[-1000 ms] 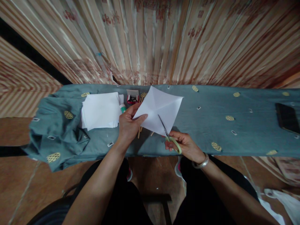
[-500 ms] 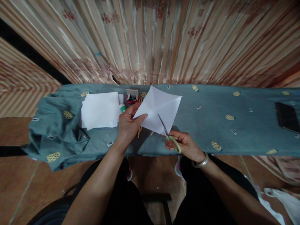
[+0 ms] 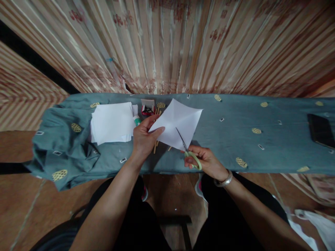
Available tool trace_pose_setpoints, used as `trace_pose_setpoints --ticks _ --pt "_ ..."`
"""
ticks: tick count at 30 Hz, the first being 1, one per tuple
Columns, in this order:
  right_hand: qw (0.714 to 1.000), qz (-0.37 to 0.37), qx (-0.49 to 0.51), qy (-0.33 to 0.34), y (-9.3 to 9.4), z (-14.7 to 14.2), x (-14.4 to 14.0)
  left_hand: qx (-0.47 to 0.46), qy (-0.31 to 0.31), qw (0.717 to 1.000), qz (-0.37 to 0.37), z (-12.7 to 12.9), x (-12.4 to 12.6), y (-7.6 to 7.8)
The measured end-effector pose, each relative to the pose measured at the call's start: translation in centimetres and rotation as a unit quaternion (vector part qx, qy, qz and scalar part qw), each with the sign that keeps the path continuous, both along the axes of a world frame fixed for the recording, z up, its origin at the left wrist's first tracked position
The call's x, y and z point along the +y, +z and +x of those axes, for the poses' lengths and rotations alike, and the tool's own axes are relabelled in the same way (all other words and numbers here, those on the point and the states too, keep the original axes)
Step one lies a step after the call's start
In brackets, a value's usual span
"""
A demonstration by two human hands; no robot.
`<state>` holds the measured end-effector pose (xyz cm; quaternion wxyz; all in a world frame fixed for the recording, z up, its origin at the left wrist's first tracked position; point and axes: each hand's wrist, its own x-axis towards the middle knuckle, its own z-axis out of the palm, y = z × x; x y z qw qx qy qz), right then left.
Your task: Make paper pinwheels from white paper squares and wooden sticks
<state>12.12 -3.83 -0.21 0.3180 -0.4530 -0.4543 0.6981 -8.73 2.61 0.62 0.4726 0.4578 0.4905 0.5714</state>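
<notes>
Teal-clothed bench (image 3: pixel 274 139), curtain behind: cutting underway.
Left hand (image 3: pixel 143 139) pinches paper square (image 3: pixel 178 122); right hand (image 3: pixel 206 162) grips scissors (image 3: pixel 187 150), blades partway in. Next: steady paper.

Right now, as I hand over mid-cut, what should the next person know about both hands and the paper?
Left hand: pinches the left edge of the white paper sheet, holding it up off the table.
Right hand: grips the green-handled scissors, blades entered at the sheet's lower edge, pointing toward its centre.
Nearby: paper stack, glue stick, small box and wooden sticks on the teal cloth; phone far right.
Done: sheet creased, a short cut started.
Left: the rest of that cut.
</notes>
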Motion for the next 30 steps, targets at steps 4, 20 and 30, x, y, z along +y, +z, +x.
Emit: trace_pose_setpoints --ticks 4,20,30 --pt "0.999 0.008 -0.002 0.034 -0.2 0.5 0.0 -0.012 0.008 1.000 0.000 -0.4 0.3 0.2" --pt "0.933 0.213 -0.127 -0.260 1.4 5.1 2.7 -0.054 -0.086 0.992 -0.078 -0.8 0.0 -0.4" --pt "0.835 0.346 -0.376 -0.206 2.6 7.3 2.9 0.069 -0.170 0.980 -0.075 -0.1 0.0 -0.9"
